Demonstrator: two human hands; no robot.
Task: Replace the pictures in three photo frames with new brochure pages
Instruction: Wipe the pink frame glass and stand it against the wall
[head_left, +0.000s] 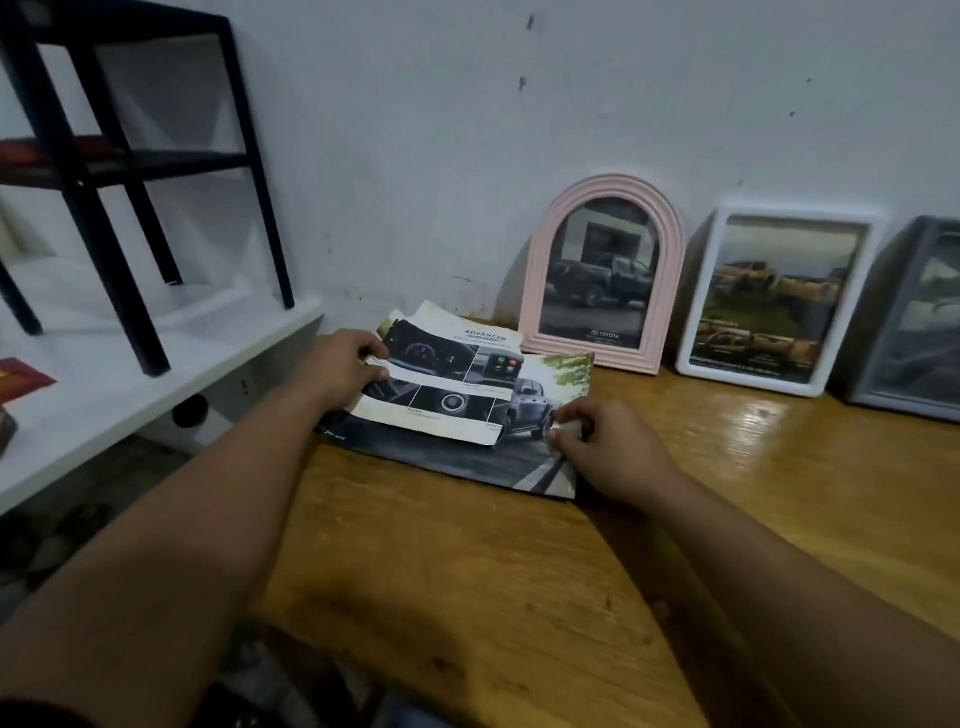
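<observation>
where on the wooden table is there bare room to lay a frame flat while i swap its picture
Bare wood on the table lies between the two forearms, nearer than the brochure pages. More lies right of the right hand, in front of the white frame and grey frame. It is crowded along the wall, where the pink arched frame stands beside them.

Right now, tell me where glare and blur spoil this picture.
Head view: glare streaks the wooden table before the white frame; the grey frame at the right edge is blurred; the black rack bows from wide-angle distortion; the near forearms are dim.
</observation>
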